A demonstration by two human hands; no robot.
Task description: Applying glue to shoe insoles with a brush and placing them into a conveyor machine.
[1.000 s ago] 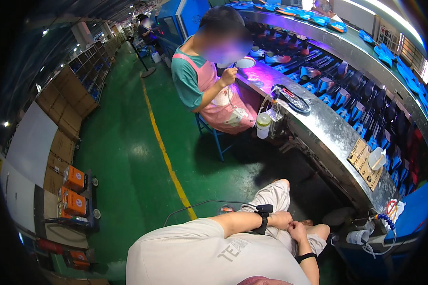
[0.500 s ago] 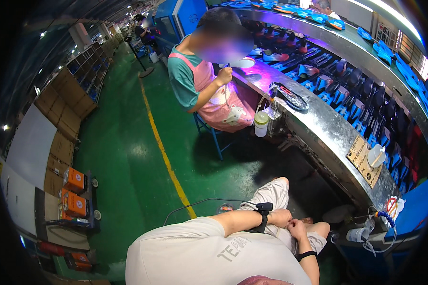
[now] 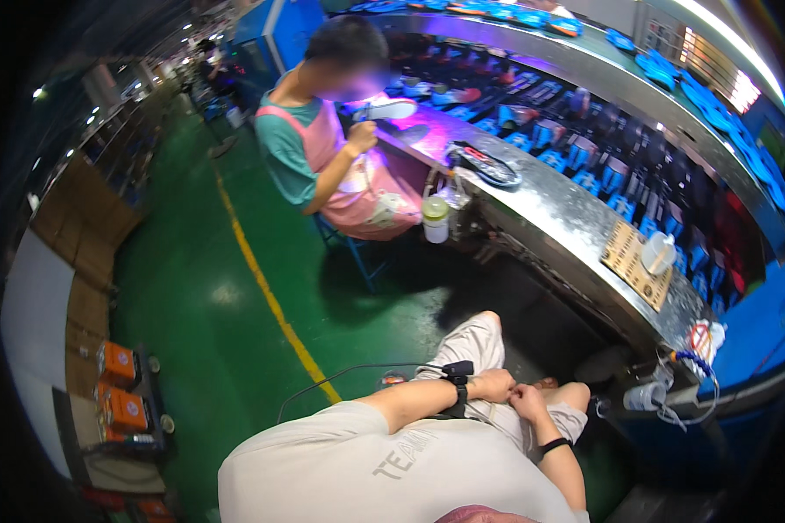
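Observation:
Over my lap, just above the light shorts (image 3: 475,344), my left hand (image 3: 495,385) and my right hand (image 3: 528,404) meet fingertip to fingertip. Both have their fingers closed in a pinch. Whatever lies between them, if anything, is too small and too hidden to make out. On my left wrist sits a black strap with a small black device (image 3: 457,373), from which a dark cable (image 3: 327,381) runs off to the left. A black band (image 3: 554,445) circles my right wrist.
A metal workbench (image 3: 541,196) runs along the right, bearing a shoe (image 3: 484,164), cardboard (image 3: 628,266) and a white cup (image 3: 658,253). Beyond are racks of shoes. A co-worker (image 3: 331,148) in a pink apron sits ahead, holding a shoe. Orange boxes (image 3: 124,408) stand on a cart at left.
The view has swung to the right, so the bench and the co-worker appear farther left. A pale sole now shows more plainly by the co-worker's hand. My hands remain together over my lap.

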